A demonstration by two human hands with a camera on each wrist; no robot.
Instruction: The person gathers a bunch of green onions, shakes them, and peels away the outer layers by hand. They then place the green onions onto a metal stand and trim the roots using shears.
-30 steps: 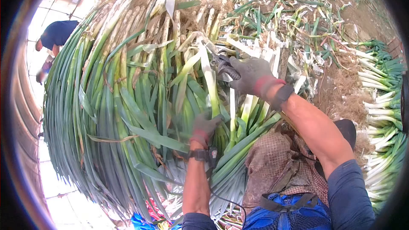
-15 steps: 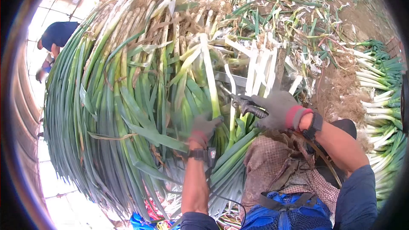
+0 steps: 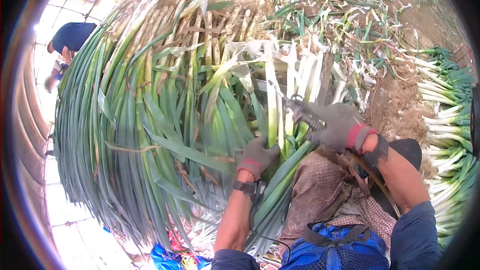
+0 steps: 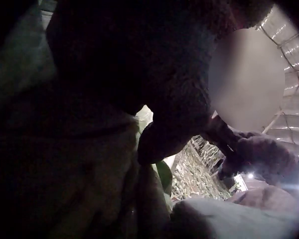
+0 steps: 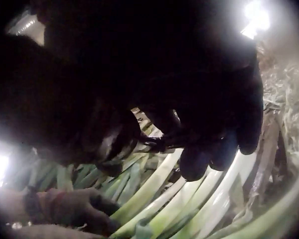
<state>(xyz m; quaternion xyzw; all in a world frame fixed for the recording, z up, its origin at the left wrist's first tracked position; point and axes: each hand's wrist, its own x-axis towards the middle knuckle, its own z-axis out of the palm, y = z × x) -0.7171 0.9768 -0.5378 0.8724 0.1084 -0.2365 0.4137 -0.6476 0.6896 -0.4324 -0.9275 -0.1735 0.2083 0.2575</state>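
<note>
In the head view my gloved left hand grips a leek at its green part, the white end pointing up. Gloved too, my right hand holds a dark nozzle tool to the right of that leek, its thin tip close to the stalk. Several white-stemmed leeks lie just beyond the tool. In the right wrist view the right hand is dark above pale stalks, with the left hand at their lower left. The left wrist view is mostly dark glove.
A large heap of untrimmed leeks fills the left. Peeled leeks line the right edge, and leaf scraps cover the ground at the back. Another person bends over at the far left. A hose runs beside my lap.
My left hand has moved right with the gripped leek. My right hand came down towards my lap with the tool, then slightly right. Pale loose skin now hangs left of the leek.
</note>
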